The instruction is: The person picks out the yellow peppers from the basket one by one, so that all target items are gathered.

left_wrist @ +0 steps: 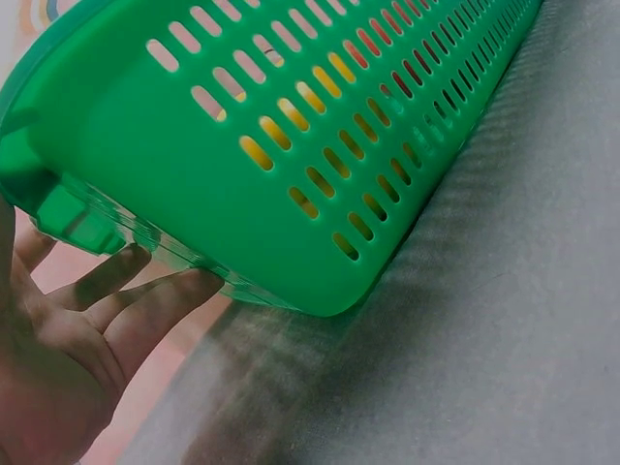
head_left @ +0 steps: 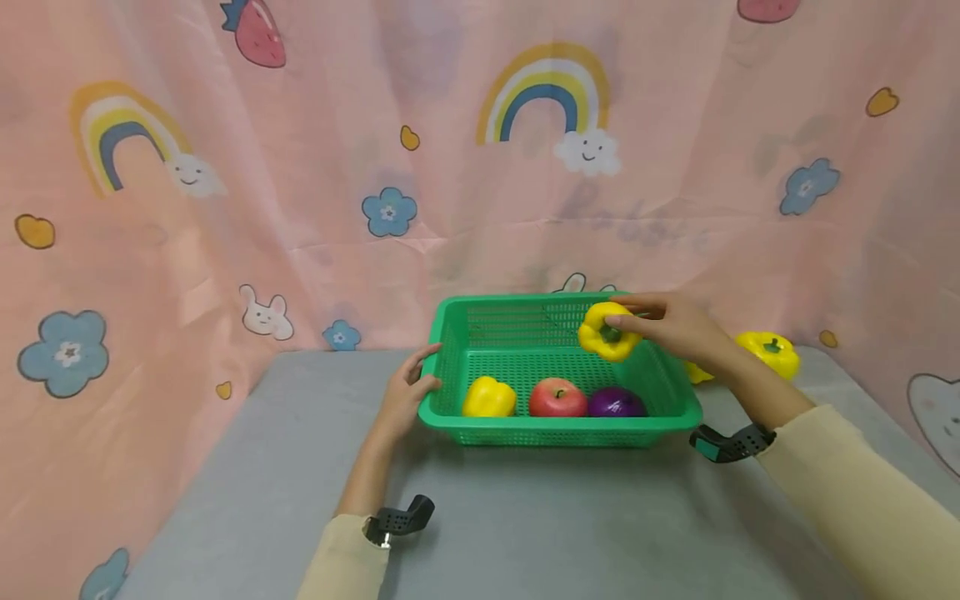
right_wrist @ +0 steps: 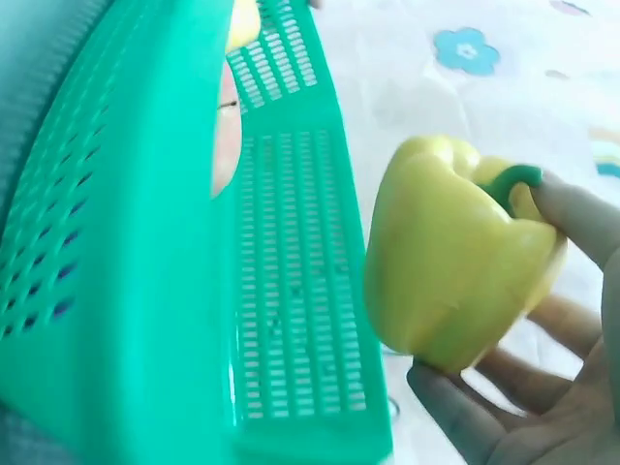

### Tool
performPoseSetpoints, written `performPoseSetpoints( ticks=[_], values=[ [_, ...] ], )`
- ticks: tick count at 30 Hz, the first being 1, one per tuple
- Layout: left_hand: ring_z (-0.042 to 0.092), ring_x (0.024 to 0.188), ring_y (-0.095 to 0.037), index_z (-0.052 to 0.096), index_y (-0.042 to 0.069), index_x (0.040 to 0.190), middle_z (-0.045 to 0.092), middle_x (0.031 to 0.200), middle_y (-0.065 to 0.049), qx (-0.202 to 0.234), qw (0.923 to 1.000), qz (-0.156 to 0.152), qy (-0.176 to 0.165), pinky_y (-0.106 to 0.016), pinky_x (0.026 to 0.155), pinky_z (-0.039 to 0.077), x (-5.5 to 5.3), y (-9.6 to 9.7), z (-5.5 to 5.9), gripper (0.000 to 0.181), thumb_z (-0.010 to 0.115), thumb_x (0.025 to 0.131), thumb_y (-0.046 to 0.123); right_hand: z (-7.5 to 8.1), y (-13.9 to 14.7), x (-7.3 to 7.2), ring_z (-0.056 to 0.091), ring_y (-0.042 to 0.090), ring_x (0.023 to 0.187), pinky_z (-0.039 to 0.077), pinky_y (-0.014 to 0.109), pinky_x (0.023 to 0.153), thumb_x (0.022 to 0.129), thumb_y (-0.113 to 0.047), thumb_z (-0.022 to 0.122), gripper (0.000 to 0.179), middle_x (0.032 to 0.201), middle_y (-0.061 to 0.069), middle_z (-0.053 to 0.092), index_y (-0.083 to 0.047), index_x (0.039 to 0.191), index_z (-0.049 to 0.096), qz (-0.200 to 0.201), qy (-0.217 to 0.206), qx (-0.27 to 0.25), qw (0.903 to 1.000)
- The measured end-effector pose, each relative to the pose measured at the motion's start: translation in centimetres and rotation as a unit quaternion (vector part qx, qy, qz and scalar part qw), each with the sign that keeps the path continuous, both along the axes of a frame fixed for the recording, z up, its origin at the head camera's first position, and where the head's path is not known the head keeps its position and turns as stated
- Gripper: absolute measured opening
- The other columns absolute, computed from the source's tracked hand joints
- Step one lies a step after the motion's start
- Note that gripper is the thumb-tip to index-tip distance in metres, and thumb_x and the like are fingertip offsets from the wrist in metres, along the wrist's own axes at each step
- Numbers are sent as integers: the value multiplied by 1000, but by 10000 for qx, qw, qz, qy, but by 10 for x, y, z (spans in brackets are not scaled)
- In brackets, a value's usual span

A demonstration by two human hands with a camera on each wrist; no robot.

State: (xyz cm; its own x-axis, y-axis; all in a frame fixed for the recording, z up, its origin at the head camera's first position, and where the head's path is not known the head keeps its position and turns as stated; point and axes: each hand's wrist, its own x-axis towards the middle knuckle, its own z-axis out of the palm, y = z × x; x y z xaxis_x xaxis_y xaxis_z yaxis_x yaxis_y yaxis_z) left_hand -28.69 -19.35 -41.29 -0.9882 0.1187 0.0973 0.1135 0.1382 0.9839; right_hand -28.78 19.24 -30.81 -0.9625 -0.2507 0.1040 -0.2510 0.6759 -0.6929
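Observation:
A green plastic basket point(head_left: 555, 423) stands on the grey table. At its left end my left hand point(head_left: 405, 396) holds the rim, with fingers point(left_wrist: 160, 310) against the outer side in the left wrist view. Above the basket's right part, my right hand point(head_left: 678, 329) pinches a yellow bell pepper point(head_left: 597, 340), its green stem turned toward the head camera. The right wrist view has this pepper point(right_wrist: 450, 262) between thumb and fingers, apart from the basket wall. Inside the basket along the near side lie another yellow bell pepper point(head_left: 489, 397), a red apple point(head_left: 558, 398) and a purple round item point(head_left: 617, 402), partly hidden by the rim.
Right of the basket, behind my right forearm, another yellow bell pepper point(head_left: 772, 354) lies on the table point(head_left: 525, 517). A further yellow piece point(head_left: 697, 373) beside it is mostly hidden. A pink printed curtain point(head_left: 322, 167) hangs behind the table.

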Motion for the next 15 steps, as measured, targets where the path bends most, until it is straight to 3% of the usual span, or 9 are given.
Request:
performPoseSetpoints(
  ticks=[3, 10, 15],
  values=[
    [55, 116, -26, 49, 26, 139, 53, 139, -10, -23, 9999, -78, -80, -31, 87, 44, 2, 0, 4, 55, 52, 88, 6, -1, 17, 12, 49, 34, 125, 44, 52, 97, 89, -51, 57, 63, 143, 11, 49, -19, 143, 47, -356, -54, -147, 9992],
    [33, 141, -30, 43, 15, 145, 30, 156, -8, -250, 9993, -243, -149, -47, 105, 35, 18, 1, 26, 56, 51, 89, 7, -6, 48, 35, 48, 35, 122, 47, 35, 85, 89, -54, 55, 60, 142, 14, 49, -23, 141, 49, -1035, -48, -287, 9942],
    [22, 146, -30, 42, 16, 145, 25, 158, -7, -346, 9990, -233, -183, -54, 112, 27, 20, 1, 28, 57, 52, 90, 8, -14, 62, 47, 46, 41, 122, 46, 30, 78, 90, -52, 55, 63, 142, 22, 47, -17, 143, 47, -1253, -37, -238, 9918]
  ],
)
